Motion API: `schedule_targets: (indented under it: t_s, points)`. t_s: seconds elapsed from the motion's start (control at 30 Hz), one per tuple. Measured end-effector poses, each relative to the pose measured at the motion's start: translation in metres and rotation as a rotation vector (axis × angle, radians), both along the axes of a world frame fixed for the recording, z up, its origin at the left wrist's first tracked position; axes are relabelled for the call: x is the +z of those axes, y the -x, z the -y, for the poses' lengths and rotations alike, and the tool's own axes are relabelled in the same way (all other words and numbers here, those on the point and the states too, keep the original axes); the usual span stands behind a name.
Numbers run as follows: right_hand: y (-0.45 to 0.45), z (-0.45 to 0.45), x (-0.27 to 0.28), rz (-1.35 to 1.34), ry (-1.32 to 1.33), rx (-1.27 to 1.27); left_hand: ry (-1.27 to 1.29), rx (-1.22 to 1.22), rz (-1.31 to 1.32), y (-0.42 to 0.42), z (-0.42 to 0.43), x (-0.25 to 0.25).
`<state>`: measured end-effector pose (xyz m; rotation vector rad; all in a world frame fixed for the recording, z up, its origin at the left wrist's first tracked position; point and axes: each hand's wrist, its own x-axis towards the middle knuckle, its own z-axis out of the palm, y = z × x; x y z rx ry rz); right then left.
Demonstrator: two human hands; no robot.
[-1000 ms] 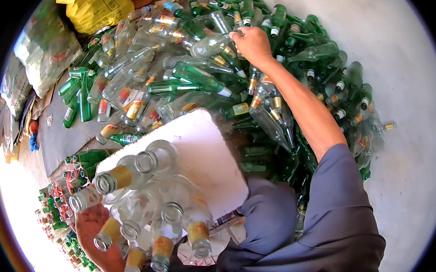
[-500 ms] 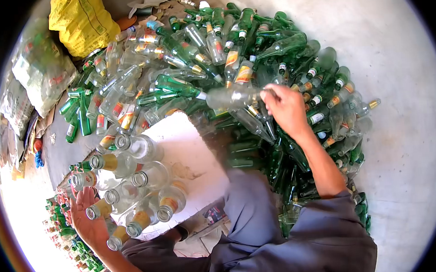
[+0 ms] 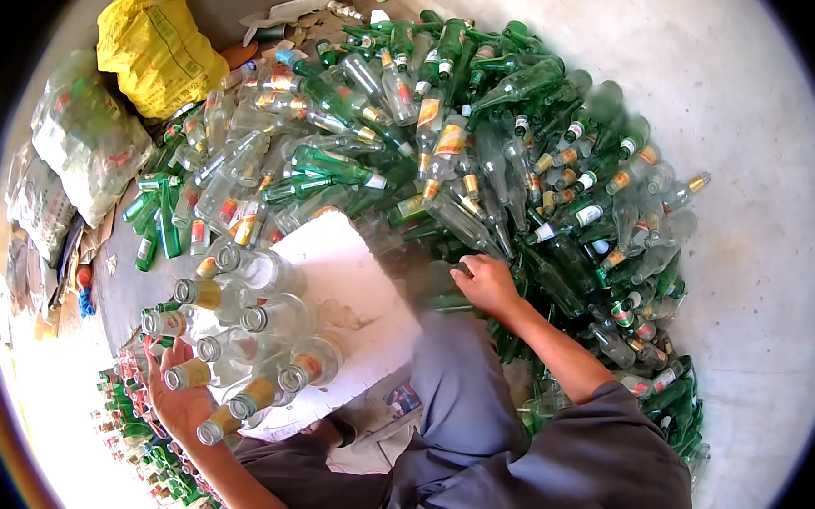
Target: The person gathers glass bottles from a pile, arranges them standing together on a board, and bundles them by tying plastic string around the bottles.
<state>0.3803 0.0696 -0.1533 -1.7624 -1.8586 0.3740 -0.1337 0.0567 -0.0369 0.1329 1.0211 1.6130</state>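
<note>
Several clear glass bottles [image 3: 278, 319] stand close together on a white board [image 3: 373, 292], their open mouths facing up at me. Some have orange and yellow neck labels. My left hand [image 3: 179, 405] is beside the outer bottles with its fingers stretched out; whether it touches them I cannot tell. My right hand [image 3: 491, 289] is closed at the board's right side, above my knee. A smeared glass bottle [image 3: 431, 281] extends leftward from its fingers, and its outline is lost in the blur. Green bottles lie just beyond this hand.
A large heap of green and clear bottles [image 3: 509, 77] curves around the front and right. A yellow sack [image 3: 158, 52] and a pale plastic bag [image 3: 89, 141] stand at the far left. More green bottles [image 3: 157, 456] fill the lower left. A pale wall [image 3: 750, 194] borders the right.
My right hand has come down and toward me from above the heap, where it held a clear bottle by the neck. My left hand stays beside the standing bottles.
</note>
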Motion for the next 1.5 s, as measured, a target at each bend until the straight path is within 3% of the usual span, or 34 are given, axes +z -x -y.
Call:
schedule_targets:
  t_s: [0.37, 0.63, 0.77, 0.97, 1.07, 1.23, 1.37, 1.5]
  points:
    - [0.010, -0.017, -0.082, 0.111, 0.124, -0.073, 0.047, 0.040, -0.045, 0.010, 0.001, -0.005]
    - [0.015, -0.024, -0.064, -0.026, 0.380, -0.289, 0.020, 0.008, -0.077, 0.009, 0.003, -0.006]
    - [0.014, -0.036, -0.055, -0.018, 0.377, -0.320, 0.050, 0.029, -0.106, 0.002, 0.004, -0.004]
    - [0.008, -0.051, -0.079, 0.073, 0.308, -0.386, 0.076, 0.024, -0.055, 0.004, 0.007, -0.012]
    - [-0.003, -0.057, -0.099, -0.101, 0.473, -0.433, 0.127, 0.058, -0.063, 0.005, 0.008, -0.022]
    - [-0.011, -0.038, -0.106, -0.250, 0.523, -0.406, 0.182, 0.064, -0.056, 0.005, 0.010, -0.030]
    - [-0.013, -0.014, -0.112, -0.255, 0.577, -0.337, 0.175, 0.013, -0.242, 0.007, 0.016, -0.055]
    - [-0.012, 0.004, -0.120, -0.121, 0.372, -0.243, 0.225, 0.052, -0.240, 0.002, 0.020, -0.055]
